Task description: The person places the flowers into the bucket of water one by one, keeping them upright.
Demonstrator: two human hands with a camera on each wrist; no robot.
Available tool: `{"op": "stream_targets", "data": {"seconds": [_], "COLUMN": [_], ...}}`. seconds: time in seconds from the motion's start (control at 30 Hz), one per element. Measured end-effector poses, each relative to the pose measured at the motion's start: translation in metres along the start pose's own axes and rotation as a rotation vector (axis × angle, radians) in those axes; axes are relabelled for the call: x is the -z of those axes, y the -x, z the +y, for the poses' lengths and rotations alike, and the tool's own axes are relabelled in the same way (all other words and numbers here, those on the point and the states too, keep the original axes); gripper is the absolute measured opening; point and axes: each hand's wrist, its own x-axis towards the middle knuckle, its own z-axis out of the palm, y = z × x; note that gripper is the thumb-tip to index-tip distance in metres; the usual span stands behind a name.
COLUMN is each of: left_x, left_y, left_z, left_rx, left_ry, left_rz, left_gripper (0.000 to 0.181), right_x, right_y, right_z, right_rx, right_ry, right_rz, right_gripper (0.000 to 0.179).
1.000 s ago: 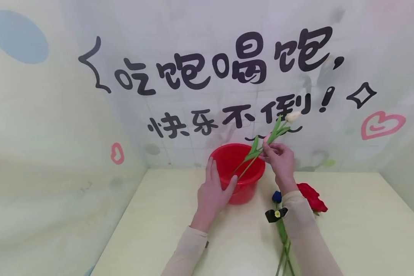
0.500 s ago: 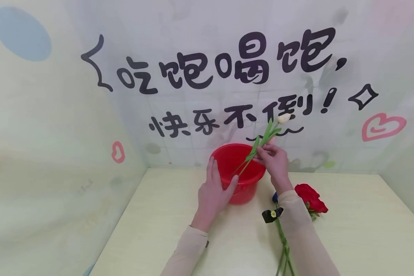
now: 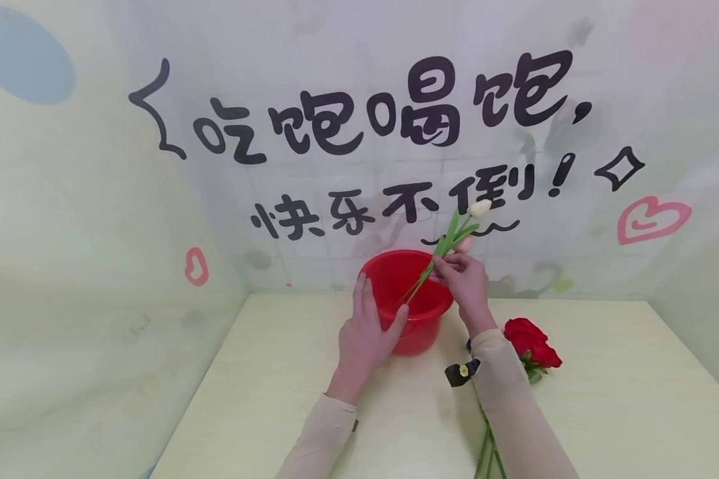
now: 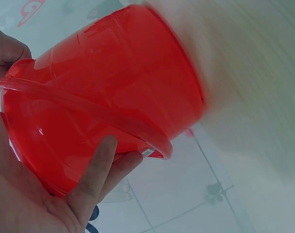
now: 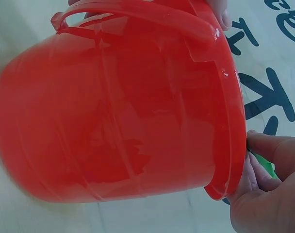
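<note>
My left hand (image 3: 365, 342) rests against the red plastic bucket (image 3: 418, 336), fingers straight along its left wall and thumb at the front rim. In the left wrist view, two of its fingers reach along the outer wall beside the bucket's handle (image 4: 96, 112). Over the bucket's right rim, my right hand (image 3: 470, 289) pinches two green-stemmed tulips. One bloom, the white tulip (image 3: 479, 209), leans up and right; the pink tulip (image 3: 464, 245) shows just above the knuckles. Their stem ends slant down into the bucket's mouth.
A large red flower (image 3: 533, 344) lies on the table (image 3: 611, 392) right of my right forearm. Green stems (image 3: 486, 449) and part of a dark blue bloom (image 3: 469, 345) show beside that sleeve. Behind the bucket hangs a printed backdrop (image 3: 335, 273) with black lettering.
My right hand has moved left and slightly down, bringing the tulips lower and further over the bucket. The left hand has kept its place on the bucket.
</note>
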Motion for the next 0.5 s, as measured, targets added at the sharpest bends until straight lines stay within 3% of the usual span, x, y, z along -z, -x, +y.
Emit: {"op": "stream_targets", "data": {"seconds": [0.5], "left_x": [0.001], "left_y": [0.0003], "left_z": [0.0018], "left_rx": [0.005], "left_ry": [-0.014], "left_rz": [-0.008], "left_gripper": [0.105], "right_x": [0.001], "right_y": [-0.0018], "right_z": [0.0001], "right_rx": [0.014], "right_ry": [0.157], "right_rz": [-0.04], "right_gripper": [0.037]}}
